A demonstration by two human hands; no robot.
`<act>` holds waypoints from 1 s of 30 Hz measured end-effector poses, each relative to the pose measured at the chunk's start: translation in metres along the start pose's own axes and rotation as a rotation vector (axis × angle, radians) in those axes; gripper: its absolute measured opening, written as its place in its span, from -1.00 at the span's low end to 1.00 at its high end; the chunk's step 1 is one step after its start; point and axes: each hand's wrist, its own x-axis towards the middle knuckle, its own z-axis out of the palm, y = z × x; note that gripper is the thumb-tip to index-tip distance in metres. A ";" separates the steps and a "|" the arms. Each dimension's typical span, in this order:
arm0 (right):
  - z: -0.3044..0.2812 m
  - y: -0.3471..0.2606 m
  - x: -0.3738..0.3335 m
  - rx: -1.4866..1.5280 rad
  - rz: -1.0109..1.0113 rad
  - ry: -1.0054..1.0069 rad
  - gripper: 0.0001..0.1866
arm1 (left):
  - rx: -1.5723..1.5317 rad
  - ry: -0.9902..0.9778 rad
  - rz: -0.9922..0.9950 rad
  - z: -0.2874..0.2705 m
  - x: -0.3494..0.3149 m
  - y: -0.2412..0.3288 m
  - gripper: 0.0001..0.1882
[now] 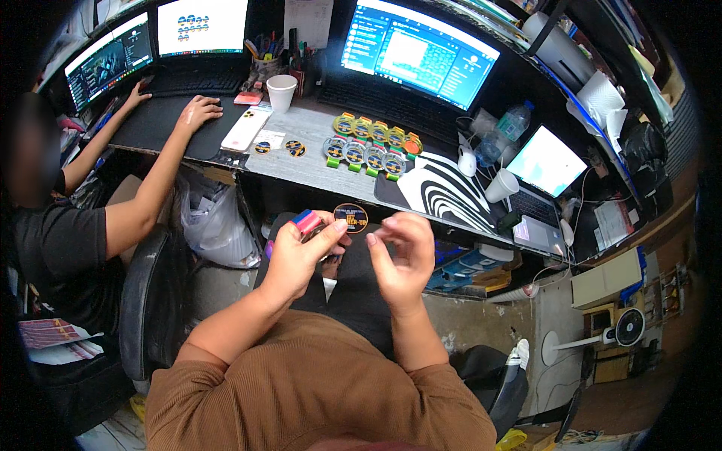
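In front of my lap, my left hand [299,252] is closed with a round dark sticker [350,218] pinched under the thumb. The sticker has a thin orange rim and yellow and white print. A folded red and blue ribbon [307,221] also sits in that hand; what hangs from it is mostly hidden by the fingers. My right hand [404,259] is just right of the sticker, its fingers bent, the thumb apart, nothing visible between them. Beyond, on the desk, two rows of medals [374,143] lie on their ribbons. Two loose round stickers [295,148] lie left of them.
A co-worker's hand [199,113] rests on the black mat at left. A white phone [245,129], paper cup [281,93], striped mouse pad [451,192], second cup [502,186], water bottle [514,120] and laptop [535,214] stand along the desk. A plastic bag [218,225] sits below it.
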 end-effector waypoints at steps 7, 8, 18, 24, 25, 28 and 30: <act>-0.021 0.008 0.008 -0.659 -0.638 -0.178 -0.65 | -0.046 -0.094 -0.177 0.003 0.001 0.002 -0.81; -0.024 0.009 0.009 -0.667 -0.695 -0.196 -0.66 | -0.100 -0.118 -0.228 0.002 0.002 0.002 -0.78; -0.024 -0.013 0.004 -0.503 -0.398 -0.112 -0.65 | -0.657 -0.457 -0.547 -0.013 0.016 0.013 -0.29; -0.022 -0.031 -0.013 -0.463 -0.451 -0.362 -0.70 | -0.593 -0.416 -0.511 -0.006 0.007 0.022 -0.24; -0.021 -0.031 -0.015 -0.478 -0.477 -0.398 -0.71 | -0.585 -0.434 -0.501 -0.005 0.005 0.023 -0.24; -0.019 -0.029 -0.019 -0.467 -0.529 -0.428 -0.72 | -0.601 -0.445 -0.534 -0.003 -0.001 0.028 -0.25; -0.020 -0.028 -0.021 -0.486 -0.549 -0.435 -0.73 | -0.589 -0.461 -0.536 -0.001 -0.004 0.031 -0.26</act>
